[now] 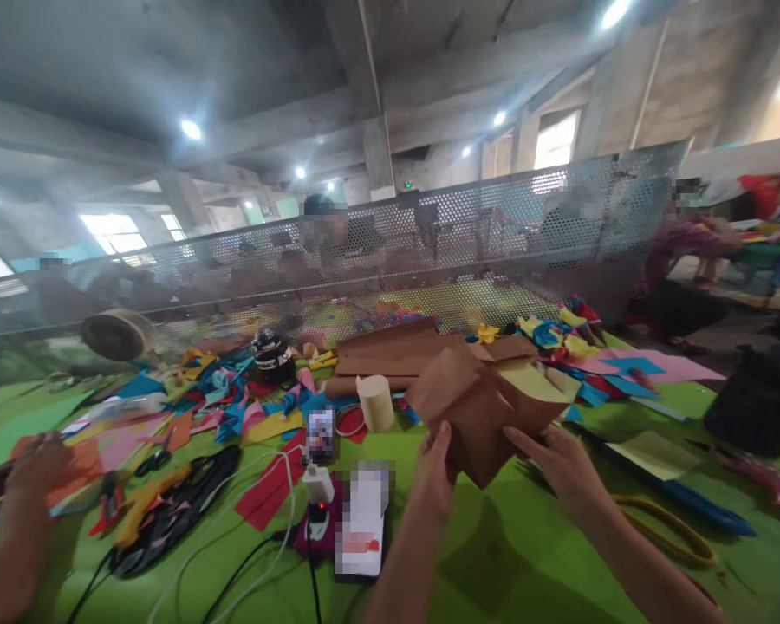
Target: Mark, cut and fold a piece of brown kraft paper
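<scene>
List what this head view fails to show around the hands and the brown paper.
- Underside of the brown paper: turned away from the camera.
- Left hand thumb side: behind the paper.
- Right hand fingertips: tucked under the paper's edge.
- Phone screen and white box: pixelated.
- Co-worker's hand: motion blur, arm cut by the left edge.
- People behind the mesh panel: veiled, blurred.

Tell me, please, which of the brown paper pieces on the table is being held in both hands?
The folded brown paper piece nearest the camera, lifted between left hand and right hand; the flat brown sheets lie behind.
</scene>
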